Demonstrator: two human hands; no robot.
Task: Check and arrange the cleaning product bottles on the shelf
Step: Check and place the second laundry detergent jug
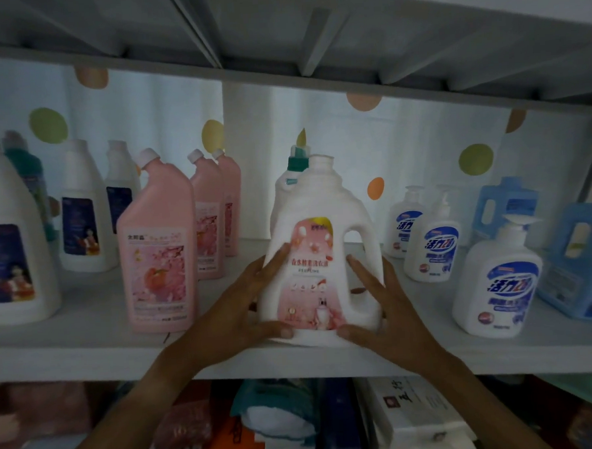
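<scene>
white jug (323, 257) | btwn both hands, L (244, 302) + R (377, 299) | on shelf (89, 355)

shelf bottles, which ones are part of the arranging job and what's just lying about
Job:
white jug with pink label, left hand and right hand on it
pink bottles
pump bottles
blue jugs
white jugs with dark labels
shelf

Lying about:
boxes and packets on the lower shelf

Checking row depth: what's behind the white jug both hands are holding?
Behind the white jug, a second white bottle with a green cap. Only its cap and shoulder show; the jug covers the rest, label included.
</scene>
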